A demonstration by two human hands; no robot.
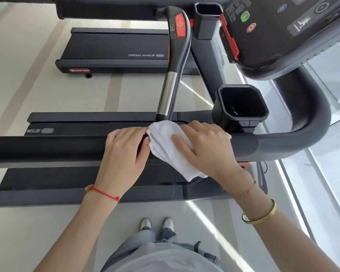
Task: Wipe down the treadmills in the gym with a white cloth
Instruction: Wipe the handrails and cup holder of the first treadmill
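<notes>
A black treadmill handrail point(47, 149) runs across the middle of the view and curves up at the right toward the console point(283, 26). A folded white cloth point(165, 144) is draped over the rail. My right hand point(206, 148) presses down on the cloth, thumb and fingers wrapped over it. Just left of the cloth, my left hand point(124, 154) lies on the rail with its fingers curled over the bar, fingertips touching the cloth's edge. Below the rail lies the treadmill's black deck point(47, 177).
A black cup holder point(240, 107) stands just behind my right hand. A centre grip with a red button point(177, 55) slants down toward the cloth. A second treadmill point(114, 50) stands farther off on the pale floor. A window runs along the right side. My shoes point(157, 224) are below.
</notes>
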